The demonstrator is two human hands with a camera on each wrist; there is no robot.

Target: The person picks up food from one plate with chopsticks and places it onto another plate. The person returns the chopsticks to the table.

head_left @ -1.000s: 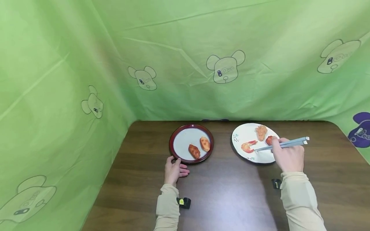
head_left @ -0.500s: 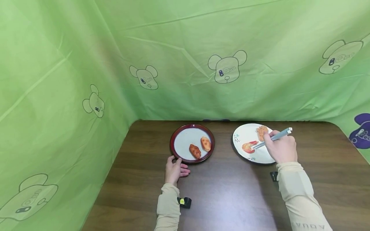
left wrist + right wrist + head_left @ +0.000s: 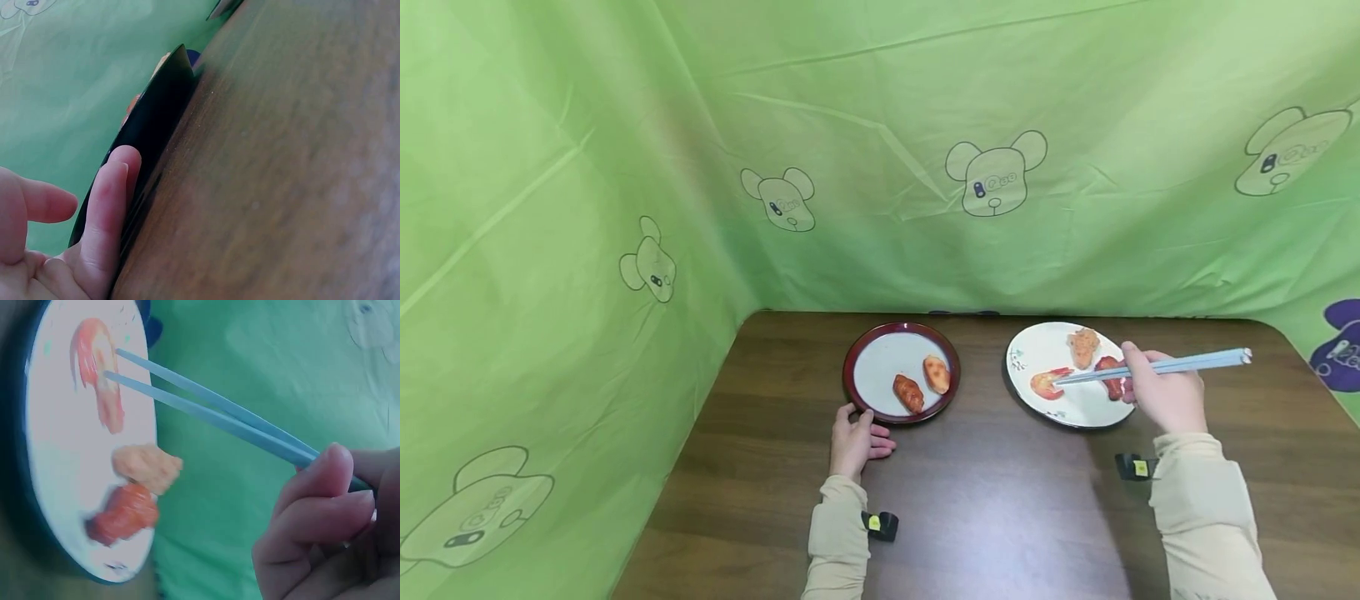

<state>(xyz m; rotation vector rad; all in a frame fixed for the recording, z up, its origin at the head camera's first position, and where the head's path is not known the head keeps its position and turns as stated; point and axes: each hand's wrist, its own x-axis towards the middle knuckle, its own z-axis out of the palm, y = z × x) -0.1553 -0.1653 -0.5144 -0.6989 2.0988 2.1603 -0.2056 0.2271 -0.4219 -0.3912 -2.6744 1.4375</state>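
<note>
My right hand (image 3: 1168, 396) grips a pair of light blue chopsticks (image 3: 1195, 362) over the white oval plate (image 3: 1078, 408). Their tips are slightly apart at a pink-and-white shrimp (image 3: 103, 369); whether they touch it I cannot tell. Also on this plate lie a tan, crumbly-looking fried piece (image 3: 1082, 347) and a glossy reddish-brown food piece (image 3: 1108, 379). With fairly straight fingers (image 3: 103, 212), my left hand (image 3: 850, 446) touches the near-left rim of a round, dark-red-edged plate (image 3: 876, 358). That plate bears a browned, ridged piece (image 3: 908, 393) and a golden oval piece (image 3: 936, 374).
Both plates rest on a brown wooden table (image 3: 985, 500), toward its far edge. Green cloth (image 3: 865, 250) with bear-head outlines hangs behind and to the left. Each wrist wears a small black camera mount (image 3: 880, 526).
My right hand shifts left, then back right and lower, swinging the chopsticks flatter; their tips stay around the shrimp. The reddish-brown piece shows more now. My left hand keeps its place at the plate.
</note>
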